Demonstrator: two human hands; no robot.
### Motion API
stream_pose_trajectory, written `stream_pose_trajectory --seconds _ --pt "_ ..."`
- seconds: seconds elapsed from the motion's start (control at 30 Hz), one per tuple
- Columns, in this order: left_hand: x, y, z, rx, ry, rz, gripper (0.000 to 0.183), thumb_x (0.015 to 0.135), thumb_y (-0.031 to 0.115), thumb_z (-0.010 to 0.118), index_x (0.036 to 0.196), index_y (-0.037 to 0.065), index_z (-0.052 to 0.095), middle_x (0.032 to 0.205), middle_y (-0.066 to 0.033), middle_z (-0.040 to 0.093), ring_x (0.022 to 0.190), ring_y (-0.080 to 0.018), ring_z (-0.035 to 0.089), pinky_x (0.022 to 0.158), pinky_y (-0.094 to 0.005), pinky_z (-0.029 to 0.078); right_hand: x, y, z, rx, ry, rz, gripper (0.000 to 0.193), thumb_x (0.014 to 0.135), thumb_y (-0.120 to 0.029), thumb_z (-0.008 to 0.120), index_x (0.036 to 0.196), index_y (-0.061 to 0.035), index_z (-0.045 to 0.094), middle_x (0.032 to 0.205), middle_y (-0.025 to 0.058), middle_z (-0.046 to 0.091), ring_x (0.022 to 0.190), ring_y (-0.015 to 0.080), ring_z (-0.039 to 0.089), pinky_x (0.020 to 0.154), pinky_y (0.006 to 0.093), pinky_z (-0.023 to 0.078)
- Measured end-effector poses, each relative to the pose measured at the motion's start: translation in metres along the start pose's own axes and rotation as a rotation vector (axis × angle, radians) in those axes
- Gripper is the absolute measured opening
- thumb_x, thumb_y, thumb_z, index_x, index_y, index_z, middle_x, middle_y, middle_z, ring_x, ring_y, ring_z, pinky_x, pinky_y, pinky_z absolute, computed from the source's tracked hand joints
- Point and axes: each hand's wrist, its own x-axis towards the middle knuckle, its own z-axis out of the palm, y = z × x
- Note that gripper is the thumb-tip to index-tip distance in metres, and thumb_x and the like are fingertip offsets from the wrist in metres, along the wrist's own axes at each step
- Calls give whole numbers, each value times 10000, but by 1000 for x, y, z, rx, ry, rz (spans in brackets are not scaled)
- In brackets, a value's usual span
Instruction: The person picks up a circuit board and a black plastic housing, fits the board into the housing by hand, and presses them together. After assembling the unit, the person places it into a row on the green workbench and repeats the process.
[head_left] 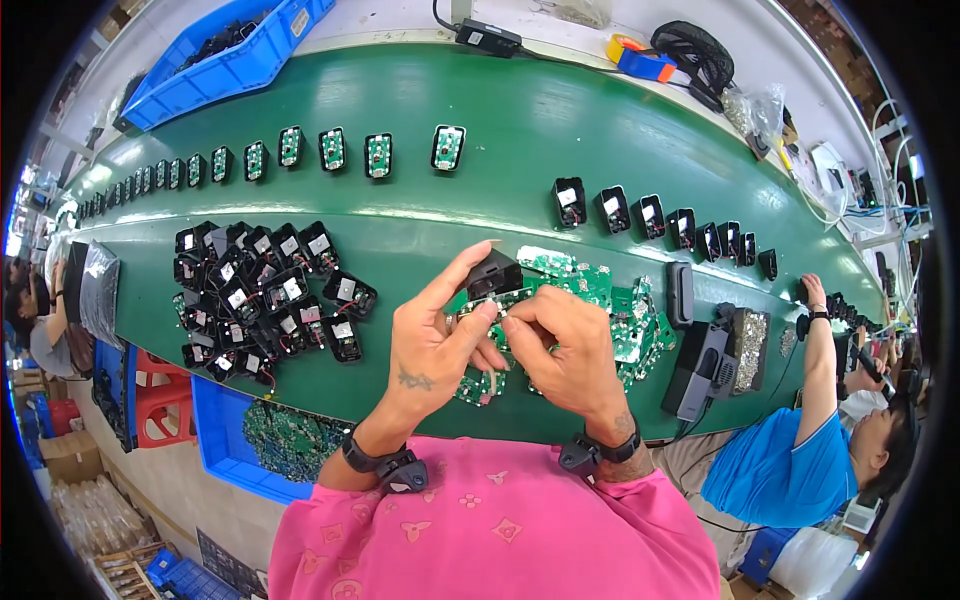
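My left hand (440,325) is closed around a black plastic housing (493,272), held tilted above the bench. A small green circuit board (516,297) shows at the housing's near edge, by my left thumb. My right hand (565,345) is closed in a pinch at that edge; what lies between its fingertips is hidden. Beneath and beside my hands spreads a heap of green circuit boards (632,345). To the left lies a pile of black housings (240,298) with white parts and thin wires inside.
Housings with green boards (333,149) line the far left; open black housings (613,208) line the right. Blue bins (225,75) stand at the back left and below the bench. A grey-black device (700,370) stands right of the boards. A co-worker (790,465) in blue reaches over the bench.
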Motion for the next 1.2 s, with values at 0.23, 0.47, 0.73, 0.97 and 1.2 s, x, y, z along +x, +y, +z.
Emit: stream_pose_trajectory --seconds 0.23,0.47,0.73,0.97,1.2 --pt "-1 4 -3 104 -33 -21 526 935 -42 557 1449 -31 446 1203 -187 642 591 -147 673 485 -238 545 7 -1 -5 -43 -100 -57 56 813 -22 680 793 -13 628 657 74 553 541 203 554 477 333 397" --pt "-1 3 -4 281 -34 -3 511 930 -50 572 1431 19 501 1118 -128 668 600 -112 656 497 -236 546 14 5 -9 -54 -218 -47 46 802 -28 669 802 -15 626 677 112 573 575 281 570 512 375 431" --pt "5 -4 -14 678 -113 238 531 920 -32 607 1435 63 520 1122 -127 653 686 -95 660 587 -246 583 20 6 -14 -28 -329 10 90 819 -56 646 781 19 612 697 134 603 590 298 582 535 385 448" --pt "4 2 -17 377 -143 -2 631 877 -112 548 1475 70 468 1163 -127 636 776 -131 702 652 -269 608 21 1 -14 -12 -293 105 114 845 -69 646 792 26 611 690 132 594 565 265 574 527 367 434" --pt "1 0 -12 635 -122 96 593 861 -120 544 1429 46 505 1138 -140 646 765 -128 703 644 -248 603 18 5 -9 -107 -287 31 92 861 -56 629 818 23 612 704 147 586 607 317 585 549 395 450"
